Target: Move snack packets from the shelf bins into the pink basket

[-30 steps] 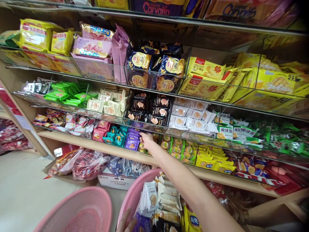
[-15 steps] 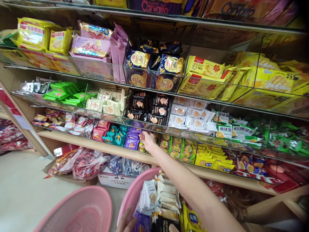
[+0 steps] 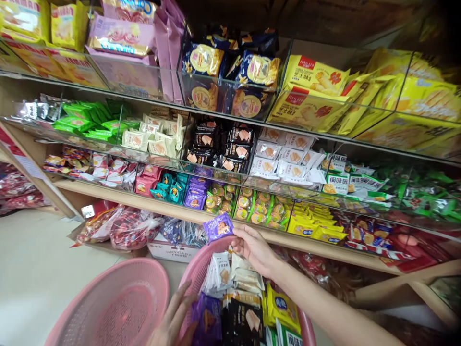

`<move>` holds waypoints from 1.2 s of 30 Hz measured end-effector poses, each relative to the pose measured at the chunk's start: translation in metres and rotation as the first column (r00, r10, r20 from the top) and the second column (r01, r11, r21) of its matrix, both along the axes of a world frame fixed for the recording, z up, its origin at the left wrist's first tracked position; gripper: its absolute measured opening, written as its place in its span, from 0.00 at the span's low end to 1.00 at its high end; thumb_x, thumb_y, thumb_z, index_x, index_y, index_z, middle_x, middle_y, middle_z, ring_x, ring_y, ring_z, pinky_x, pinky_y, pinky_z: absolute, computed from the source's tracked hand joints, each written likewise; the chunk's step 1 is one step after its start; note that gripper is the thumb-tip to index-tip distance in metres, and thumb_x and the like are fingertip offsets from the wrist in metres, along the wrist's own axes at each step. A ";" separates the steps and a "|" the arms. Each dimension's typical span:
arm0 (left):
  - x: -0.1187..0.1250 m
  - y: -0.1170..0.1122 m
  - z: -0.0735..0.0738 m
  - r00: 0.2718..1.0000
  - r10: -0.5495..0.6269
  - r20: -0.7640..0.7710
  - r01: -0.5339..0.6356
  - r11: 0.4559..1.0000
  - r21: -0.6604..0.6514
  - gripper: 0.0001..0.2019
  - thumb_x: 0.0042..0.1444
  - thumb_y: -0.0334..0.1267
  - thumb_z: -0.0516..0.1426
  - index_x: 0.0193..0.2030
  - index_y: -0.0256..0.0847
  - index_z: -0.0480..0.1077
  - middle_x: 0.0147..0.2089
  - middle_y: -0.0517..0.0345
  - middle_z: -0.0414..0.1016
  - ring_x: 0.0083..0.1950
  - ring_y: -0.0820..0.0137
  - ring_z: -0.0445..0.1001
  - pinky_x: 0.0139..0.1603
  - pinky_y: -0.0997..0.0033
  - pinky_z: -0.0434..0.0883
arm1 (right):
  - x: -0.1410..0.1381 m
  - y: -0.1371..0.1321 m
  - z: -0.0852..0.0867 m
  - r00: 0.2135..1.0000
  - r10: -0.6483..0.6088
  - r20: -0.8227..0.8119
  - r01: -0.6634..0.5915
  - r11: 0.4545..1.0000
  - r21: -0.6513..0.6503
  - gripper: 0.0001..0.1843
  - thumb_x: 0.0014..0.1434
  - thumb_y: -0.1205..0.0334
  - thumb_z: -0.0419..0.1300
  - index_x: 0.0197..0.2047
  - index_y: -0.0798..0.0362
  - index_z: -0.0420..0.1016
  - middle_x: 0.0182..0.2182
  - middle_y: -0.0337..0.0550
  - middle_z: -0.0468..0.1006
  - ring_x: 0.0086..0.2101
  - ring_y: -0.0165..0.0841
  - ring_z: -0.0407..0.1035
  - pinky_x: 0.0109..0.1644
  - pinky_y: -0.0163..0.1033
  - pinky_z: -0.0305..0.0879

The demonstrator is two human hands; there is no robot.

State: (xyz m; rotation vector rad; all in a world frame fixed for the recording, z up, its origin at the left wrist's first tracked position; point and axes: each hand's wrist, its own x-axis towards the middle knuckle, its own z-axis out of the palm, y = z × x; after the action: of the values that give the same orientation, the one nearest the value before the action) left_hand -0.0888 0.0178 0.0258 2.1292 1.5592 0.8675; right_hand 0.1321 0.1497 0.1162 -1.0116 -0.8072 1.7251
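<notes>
A small purple snack packet (image 3: 218, 227) is pinched by one end between the thumb and fingers of my right hand (image 3: 254, 245), above the far rim of a pink basket (image 3: 192, 274). Inside that basket lie white packets (image 3: 219, 271), cream packets, black packets (image 3: 245, 319), yellow packets (image 3: 283, 307) and purple packets (image 3: 209, 319). My left hand (image 3: 175, 312) is at the basket's left side with its fingers stretched out and apart, close to the purple packets. Whether its fingertips touch them I cannot tell.
A second pink basket (image 3: 122, 307) stands on the floor at the left. Ahead, glass-fronted shelves hold sorted snacks, including a bin of purple packets (image 3: 196, 192). Under the lowest wooden shelf (image 3: 158, 209) sit a white carton (image 3: 176, 251) and bagged goods (image 3: 131, 228).
My right hand has drawn back from the purple bin on the bottom shelf to above the basket, bringing a purple packet. My left hand shows more, and the view has tilted down.
</notes>
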 end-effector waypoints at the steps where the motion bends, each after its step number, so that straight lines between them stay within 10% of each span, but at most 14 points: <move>1: -0.002 0.002 0.004 0.999 0.021 0.038 -0.020 1.000 -0.020 0.21 0.57 0.43 0.51 0.58 0.53 0.62 0.63 0.55 0.62 0.60 0.64 0.66 0.56 0.69 0.68 | 0.003 -0.011 -0.001 1.000 0.016 0.010 -0.016 1.000 -0.018 0.14 0.45 0.59 0.68 0.31 0.55 0.68 0.21 0.34 0.72 0.23 0.22 0.67 0.26 0.25 0.63; 7: 0.006 0.011 0.036 0.891 0.225 0.394 -0.104 0.947 -0.305 0.18 0.55 0.50 0.52 0.48 0.44 0.71 0.52 0.50 0.73 0.47 0.65 0.75 0.46 0.71 0.74 | 0.002 -0.066 -0.005 0.999 -0.007 -0.041 0.003 0.995 -0.095 0.13 0.50 0.58 0.66 0.31 0.55 0.66 0.22 0.34 0.72 0.24 0.23 0.65 0.29 0.28 0.62; 17: 0.026 0.006 0.062 0.666 0.407 0.626 0.073 0.799 -0.597 0.32 0.55 0.54 0.51 0.61 0.36 0.56 0.31 0.58 0.77 0.32 0.72 0.72 0.39 0.74 0.71 | -0.025 -0.118 -0.026 0.991 -0.116 0.061 0.118 0.993 -0.031 0.17 0.52 0.50 0.63 0.32 0.56 0.66 0.20 0.37 0.72 0.23 0.25 0.65 0.28 0.31 0.60; 30: 0.025 0.004 0.050 0.424 0.576 0.699 0.208 0.689 -0.694 0.32 0.50 0.49 0.59 0.62 0.46 0.57 0.54 0.55 0.72 0.49 0.64 0.73 0.48 0.68 0.73 | -0.050 -0.156 -0.081 0.990 0.029 0.136 -0.030 1.000 0.000 0.22 0.53 0.41 0.58 0.33 0.54 0.65 0.18 0.37 0.71 0.18 0.27 0.66 0.23 0.31 0.64; 36: 0.012 0.013 0.051 0.420 0.568 0.708 0.154 0.724 -0.673 0.31 0.51 0.48 0.59 0.61 0.44 0.58 0.49 0.53 0.75 0.45 0.65 0.74 0.44 0.69 0.74 | -0.050 -0.171 -0.106 0.725 0.020 0.688 -0.325 0.892 0.315 0.23 0.53 0.56 0.57 0.53 0.50 0.66 0.55 0.53 0.68 0.29 0.33 0.74 0.27 0.31 0.69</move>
State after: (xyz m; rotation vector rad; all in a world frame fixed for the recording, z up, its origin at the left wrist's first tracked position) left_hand -0.0772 0.0305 0.0764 0.6417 1.2236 1.0516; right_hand 0.0817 -0.0212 0.0106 -1.2934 -1.7177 1.2143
